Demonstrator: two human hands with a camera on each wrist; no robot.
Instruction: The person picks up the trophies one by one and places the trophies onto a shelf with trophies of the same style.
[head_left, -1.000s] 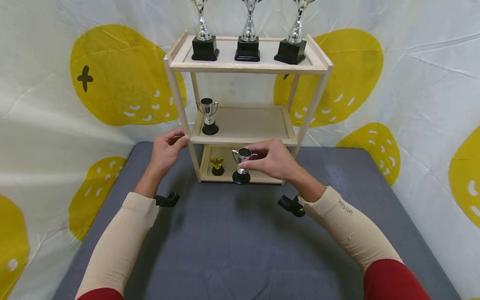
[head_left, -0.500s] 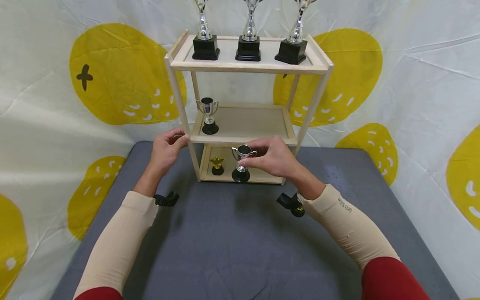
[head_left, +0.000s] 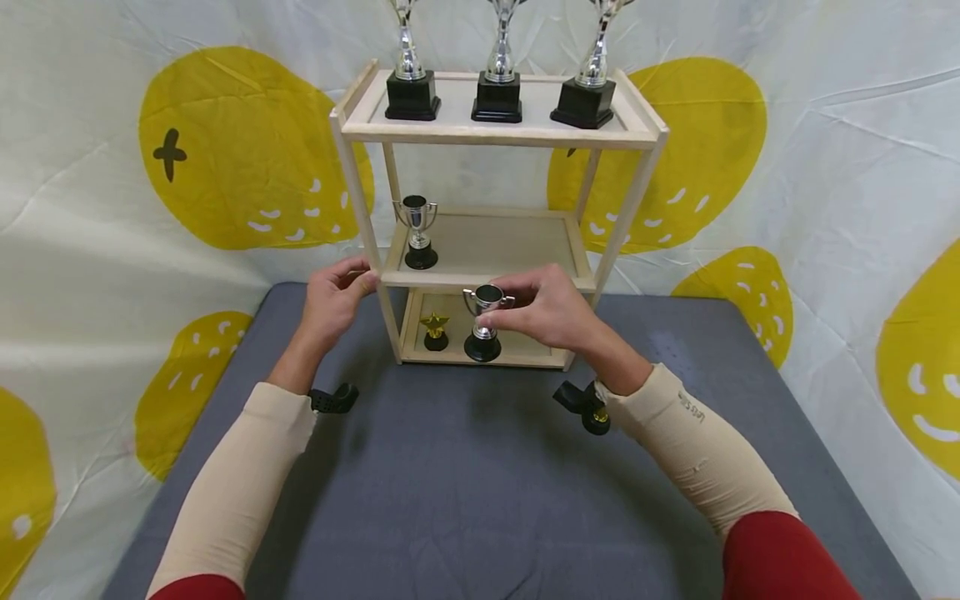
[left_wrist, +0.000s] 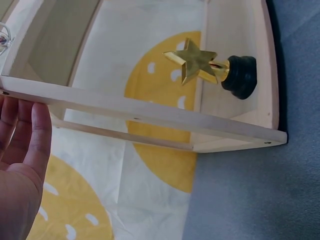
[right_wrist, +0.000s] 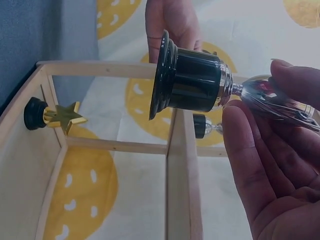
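Note:
My right hand (head_left: 551,312) pinches a small silver trophy cup (head_left: 483,327) with a black base between thumb and fingers. It holds the cup upright, in front of the lower part of the wooden shelf (head_left: 495,139). In the right wrist view the cup's black base (right_wrist: 192,80) points left and the fingers lie along its silver stem and bowl. My left hand (head_left: 332,304) grips the shelf's left front post at middle-tier height; in the left wrist view its fingertips meet the post (left_wrist: 150,110). A gold star trophy (head_left: 435,332) stands on the bottom tier at left.
Another small silver cup (head_left: 417,233) stands at the left of the middle tier. Three larger silver trophies with black bases, the middle one (head_left: 497,96) among them, line the top tier. The shelf stands on a grey cloth-covered table (head_left: 450,483) before a patterned curtain (head_left: 247,150).
My right hand has raised the small trophy cup slightly. My left hand stays at the shelf's left post. The other trophies have not moved.

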